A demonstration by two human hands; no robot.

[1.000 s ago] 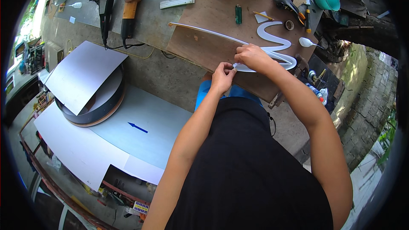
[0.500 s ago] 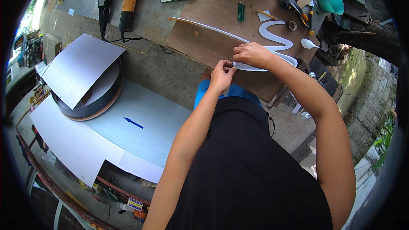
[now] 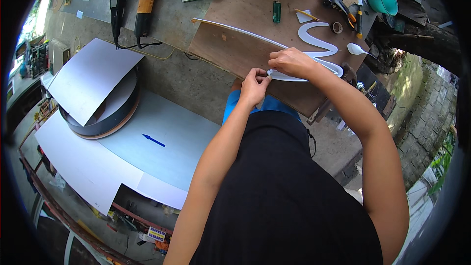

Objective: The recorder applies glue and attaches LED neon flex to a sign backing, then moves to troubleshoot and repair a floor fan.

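A white curved letter-shaped cutout (image 3: 319,44) lies on a brown plywood board (image 3: 240,29). A long thin white strip (image 3: 235,28) runs from the board's upper left down to the cutout's near end. My left hand (image 3: 254,86) pinches the near tip of the strip at the cutout's edge. My right hand (image 3: 290,62) presses down on the cutout just right of that tip, fingers curled over it. Both hands touch at the cutout's lower left end.
A green lighter (image 3: 276,11), pencil (image 3: 306,14), tape roll (image 3: 337,27) and white spoon (image 3: 357,49) lie on the board. An angle grinder (image 3: 142,0) sits at the back left. Large white sheets (image 3: 162,142) and a coiled metal band (image 3: 103,113) lie left. A teal bowl (image 3: 382,0) stands far right.
The view has shifted slightly; both hands stay at the cutout's near end, with the left fingers working along the strip's tip.
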